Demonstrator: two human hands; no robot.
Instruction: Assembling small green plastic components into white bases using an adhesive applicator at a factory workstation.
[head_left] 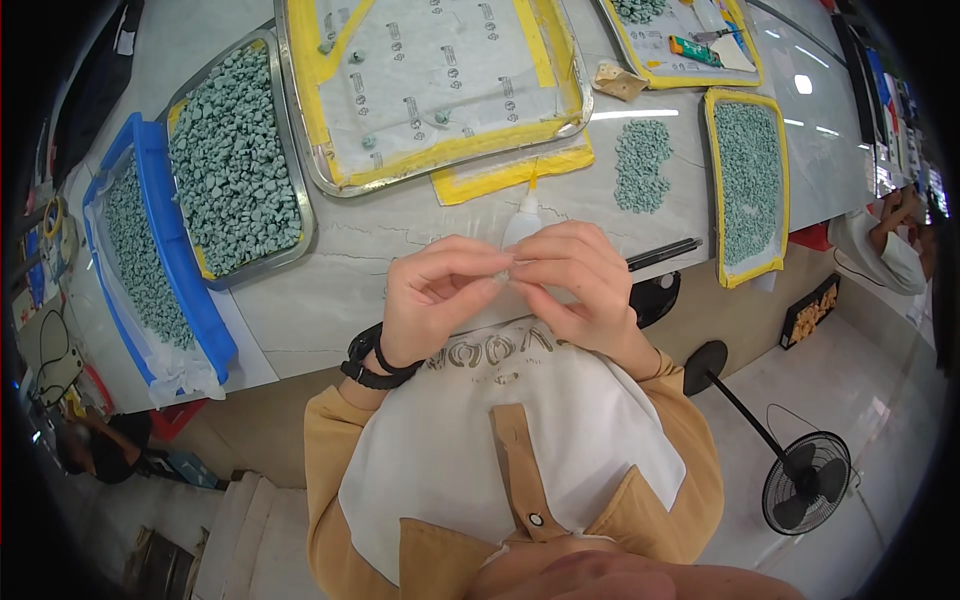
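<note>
My left hand (430, 295) and my right hand (580, 285) meet in front of my chest, at the table's near edge. The fingertips of both are pinched together around something tiny and pale, mostly hidden by the fingers. Just beyond them stands a white squeeze bottle (522, 222) with a yellow nozzle, partly covered by my right hand. A black pen (665, 254) lies on the table to the right of my right hand. Farther off, a metal tray (455, 150) edged with yellow tape holds printed paper and a few blue-green stone pieces.
Left are a metal tray (306, 215) and a blue tray (185, 255), both full of blue-green stones. Right lie a loose stone patch (642, 165) and a yellow-edged tray (782, 200). A tray (655, 80) with tools sits far right. A fan (806, 482) stands on the floor.
</note>
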